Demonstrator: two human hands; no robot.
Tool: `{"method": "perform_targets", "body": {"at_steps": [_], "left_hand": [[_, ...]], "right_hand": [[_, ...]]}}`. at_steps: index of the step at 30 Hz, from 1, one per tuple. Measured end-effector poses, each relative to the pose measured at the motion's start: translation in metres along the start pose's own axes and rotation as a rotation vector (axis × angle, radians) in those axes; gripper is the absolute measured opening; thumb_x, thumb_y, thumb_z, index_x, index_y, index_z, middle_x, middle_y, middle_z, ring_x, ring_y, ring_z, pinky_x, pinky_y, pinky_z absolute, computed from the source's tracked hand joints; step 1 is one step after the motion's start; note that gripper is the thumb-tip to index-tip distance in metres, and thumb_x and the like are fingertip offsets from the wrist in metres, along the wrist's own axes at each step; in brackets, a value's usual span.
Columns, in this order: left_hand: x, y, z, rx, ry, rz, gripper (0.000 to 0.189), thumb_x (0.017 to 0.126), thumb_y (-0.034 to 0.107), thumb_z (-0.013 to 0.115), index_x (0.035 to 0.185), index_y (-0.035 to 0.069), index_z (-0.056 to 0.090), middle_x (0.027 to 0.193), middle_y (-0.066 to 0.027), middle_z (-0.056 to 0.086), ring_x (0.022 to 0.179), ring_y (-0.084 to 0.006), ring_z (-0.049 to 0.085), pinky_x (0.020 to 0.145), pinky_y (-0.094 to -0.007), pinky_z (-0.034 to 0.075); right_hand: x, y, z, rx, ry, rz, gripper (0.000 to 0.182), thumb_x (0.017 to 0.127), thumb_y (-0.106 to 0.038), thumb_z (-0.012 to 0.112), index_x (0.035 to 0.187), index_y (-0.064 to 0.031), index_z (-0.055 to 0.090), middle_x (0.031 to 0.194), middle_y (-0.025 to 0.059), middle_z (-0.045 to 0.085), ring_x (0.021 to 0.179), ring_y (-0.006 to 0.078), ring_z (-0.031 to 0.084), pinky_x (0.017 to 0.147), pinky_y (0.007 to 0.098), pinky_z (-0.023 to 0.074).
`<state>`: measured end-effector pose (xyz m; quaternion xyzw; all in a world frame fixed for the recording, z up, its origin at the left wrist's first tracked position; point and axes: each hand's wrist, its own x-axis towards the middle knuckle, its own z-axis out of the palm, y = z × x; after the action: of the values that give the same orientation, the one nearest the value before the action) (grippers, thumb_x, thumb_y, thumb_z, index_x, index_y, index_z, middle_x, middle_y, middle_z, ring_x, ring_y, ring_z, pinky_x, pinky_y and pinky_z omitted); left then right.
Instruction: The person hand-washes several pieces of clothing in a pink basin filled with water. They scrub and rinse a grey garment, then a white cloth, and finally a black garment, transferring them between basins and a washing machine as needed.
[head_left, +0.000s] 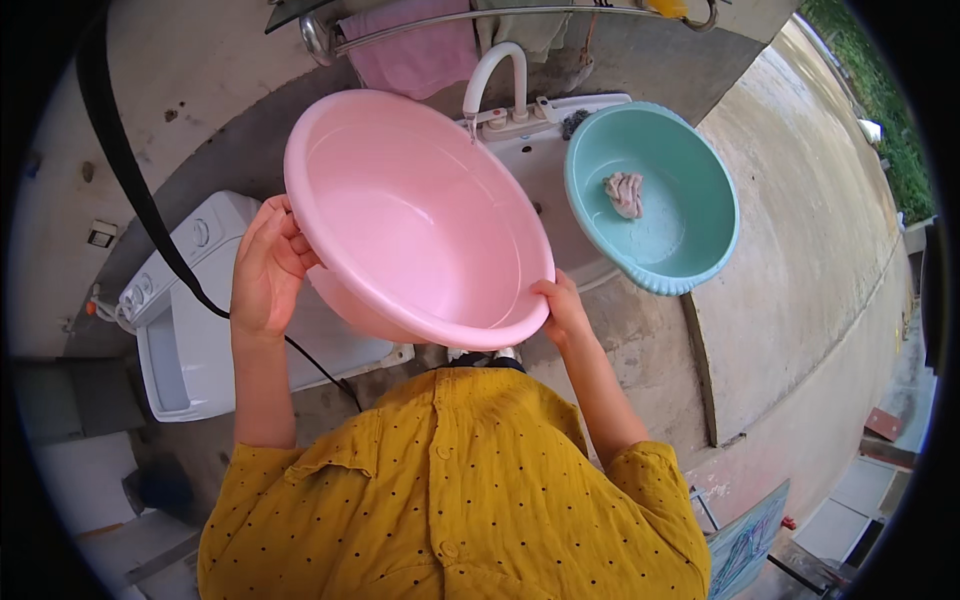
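Note:
A large pink plastic basin (420, 217) is held tilted between my hands, in front of the sink. My left hand (271, 262) grips its rim and outer side at the left, and my right hand (556, 304) grips the rim at the lower right. Water runs from the white gooseneck faucet (517, 71) beside the basin's upper right rim; whether it falls inside the rim cannot be told. To the right, a green plastic basin (667, 172) rests at the sink's right side with a crumpled wet cloth (625, 195) inside.
The white sink (551, 187) is partly hidden by both basins. A dark scrubber (574, 124) lies on its back ledge. Above hangs a metal towel rail (442, 20) with a pink towel (412, 52). At left stands a white washing machine (202, 352), with a black strap (142, 180) crossing the view.

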<state>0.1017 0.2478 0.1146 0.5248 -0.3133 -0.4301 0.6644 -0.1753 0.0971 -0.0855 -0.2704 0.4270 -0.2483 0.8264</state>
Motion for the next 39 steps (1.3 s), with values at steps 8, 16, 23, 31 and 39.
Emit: {"method": "perform_targets", "body": {"at_steps": [8, 16, 23, 31, 39], "left_hand": [[-0.029, -0.115, -0.115, 0.040, 0.593, -0.176, 0.029, 0.090, 0.028, 0.055, 0.103, 0.003, 0.052, 0.101, -0.0078, 0.060, 0.091, -0.0148, 0.058, 0.078, -0.0308, 0.048], [-0.020, -0.101, -0.071, 0.105, 0.689, 0.245, 0.020, 0.080, 0.008, 0.066, 0.090, 0.001, 0.050, 0.085, -0.0074, 0.060, 0.075, -0.0104, 0.057, 0.064, -0.0242, 0.047], [-0.030, -0.019, 0.019, 0.168, 0.257, 0.327, 0.016, 0.080, 0.001, 0.063, 0.090, 0.001, 0.051, 0.082, -0.0040, 0.061, 0.069, -0.0053, 0.056, 0.064, -0.0188, 0.047], [0.001, 0.013, 0.062, 0.022, -0.050, 0.196, 0.020, 0.083, 0.003, 0.061, 0.100, -0.003, 0.052, 0.087, -0.0070, 0.062, 0.077, -0.0099, 0.061, 0.069, -0.0220, 0.051], [0.073, 0.013, 0.097, -0.048, -0.291, 0.042, 0.030, 0.084, 0.015, 0.059, 0.107, -0.003, 0.052, 0.096, -0.0093, 0.062, 0.085, -0.0157, 0.061, 0.080, -0.0255, 0.049]], "right_hand": [[0.012, -0.012, 0.048, -0.361, 0.043, -0.588, 0.070, 0.074, 0.005, 0.047, 0.139, -0.0029, 0.023, 0.130, 0.0137, 0.042, 0.119, 0.0237, 0.044, 0.097, 0.0341, 0.0385], [0.080, -0.021, 0.018, -0.248, -0.194, -0.494, 0.065, 0.079, 0.005, 0.050, 0.138, -0.0046, 0.027, 0.128, 0.0121, 0.045, 0.115, 0.0219, 0.048, 0.093, 0.0334, 0.0442], [0.142, 0.035, 0.031, -0.282, -0.203, -0.359, 0.053, 0.080, 0.005, 0.051, 0.130, -0.0015, 0.037, 0.116, 0.0123, 0.055, 0.100, 0.0208, 0.057, 0.082, 0.0307, 0.0490], [0.115, 0.026, 0.032, -0.440, -0.370, -0.122, 0.047, 0.082, -0.001, 0.053, 0.127, 0.0034, 0.039, 0.106, 0.0153, 0.059, 0.086, 0.0212, 0.062, 0.076, 0.0324, 0.0528], [0.080, -0.005, 0.015, -0.598, -0.174, -0.070, 0.031, 0.080, -0.007, 0.055, 0.109, 0.0017, 0.055, 0.091, 0.0112, 0.065, 0.080, 0.0192, 0.065, 0.068, 0.0330, 0.0530]]}}
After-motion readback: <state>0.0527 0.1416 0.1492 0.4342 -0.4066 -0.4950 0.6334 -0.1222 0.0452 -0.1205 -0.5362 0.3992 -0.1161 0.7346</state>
